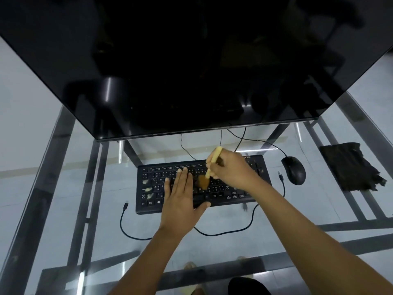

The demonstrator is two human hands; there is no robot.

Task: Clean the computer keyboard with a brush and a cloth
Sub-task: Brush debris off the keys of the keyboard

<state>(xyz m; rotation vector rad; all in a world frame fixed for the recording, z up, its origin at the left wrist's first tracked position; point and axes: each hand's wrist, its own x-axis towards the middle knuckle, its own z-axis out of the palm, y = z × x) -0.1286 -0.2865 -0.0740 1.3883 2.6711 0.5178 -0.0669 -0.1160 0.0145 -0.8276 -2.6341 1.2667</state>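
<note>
A black keyboard [153, 188] lies on the glass desk [63, 220], below the monitor. Pale dust smears show on its left keys. My left hand [180, 199] rests flat on the keyboard's middle, fingers straight, thumb at the front edge. My right hand [231, 169] grips a brush with a pale yellow handle [214, 158]; its brown bristles [203, 182] touch the keys just right of my left hand. A dark crumpled cloth [348, 167] lies on the desk at the far right, away from both hands.
A large dark monitor [191, 71] overhangs the back of the desk. A black mouse [294, 170] sits between keyboard and cloth. A loose black cable [223, 233] with free plug ends loops in front of the keyboard. Metal frame bars show under the glass.
</note>
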